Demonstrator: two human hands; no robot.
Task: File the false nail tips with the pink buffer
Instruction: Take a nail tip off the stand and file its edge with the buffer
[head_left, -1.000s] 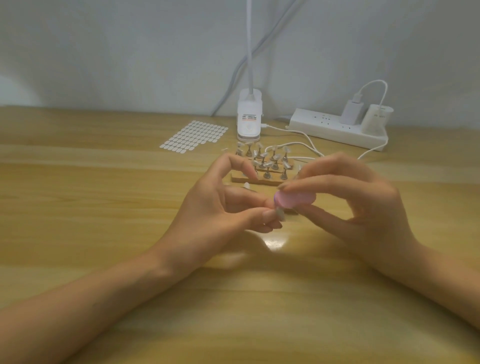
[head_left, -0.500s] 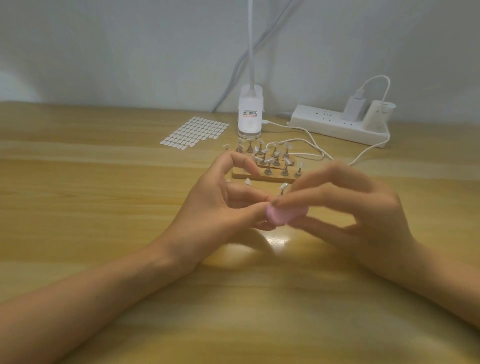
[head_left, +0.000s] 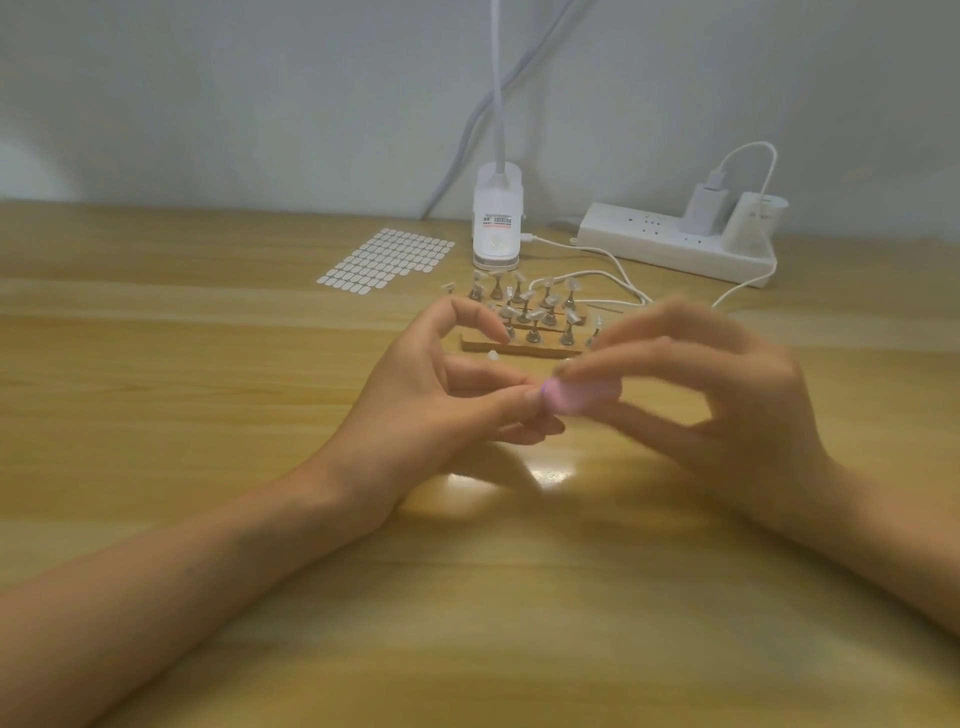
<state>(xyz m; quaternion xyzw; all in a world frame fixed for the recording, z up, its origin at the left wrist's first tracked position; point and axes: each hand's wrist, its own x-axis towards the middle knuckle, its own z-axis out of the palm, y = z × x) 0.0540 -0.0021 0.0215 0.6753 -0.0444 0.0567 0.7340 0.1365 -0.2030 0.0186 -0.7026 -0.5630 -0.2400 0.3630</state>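
Pink buffer (head_left: 582, 397) sits at the centre of the frame, motion-blurred, pinched between the thumb and curled fingers of the right hand (head_left: 727, 400). The left hand (head_left: 431, 400) presses its thumb and fingertips together right against the buffer's left end, but I cannot tell whether they grasp anything. Just above them on the wooden table (head_left: 156, 415) stands a rack of false nail tips (head_left: 527, 322), below a lamp base (head_left: 496, 228).
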